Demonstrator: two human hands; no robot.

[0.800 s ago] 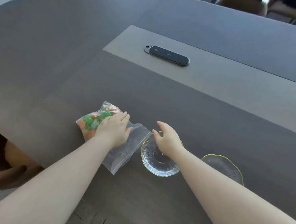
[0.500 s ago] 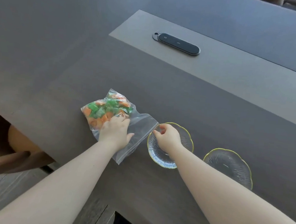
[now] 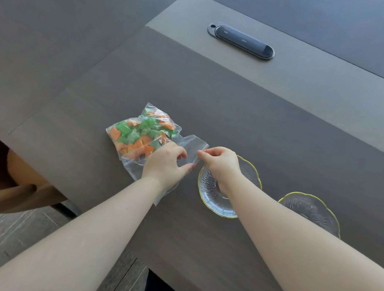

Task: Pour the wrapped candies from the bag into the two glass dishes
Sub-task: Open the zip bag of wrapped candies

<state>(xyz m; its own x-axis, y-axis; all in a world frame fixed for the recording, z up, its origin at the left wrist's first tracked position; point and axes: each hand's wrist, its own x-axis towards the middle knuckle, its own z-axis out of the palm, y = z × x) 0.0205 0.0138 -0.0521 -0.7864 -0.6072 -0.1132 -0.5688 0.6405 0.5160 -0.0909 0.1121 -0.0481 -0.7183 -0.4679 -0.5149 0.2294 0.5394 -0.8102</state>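
Observation:
A clear plastic bag (image 3: 139, 137) of green and orange wrapped candies lies on the dark table. Its empty mouth end points right. My left hand (image 3: 164, 163) rests on the bag's empty part and pinches the plastic near the mouth. My right hand (image 3: 221, 163) pinches the bag's mouth edge from the right, above the nearer glass dish (image 3: 212, 195). That dish has a gold rim and holds no candy. A second gold-rimmed glass dish (image 3: 312, 211), also without candy, stands to its right, partly hidden by my right forearm.
A black oval device (image 3: 241, 41) lies on the lighter inlaid strip (image 3: 311, 86) at the table's far side. The table's near edge runs diagonally at the left, with a brown chair (image 3: 4, 185) and floor below it.
My left hand slid back from the candies to the bag's empty end. My right hand left the dish and took hold of the bag's mouth edge. The camera tilted down.

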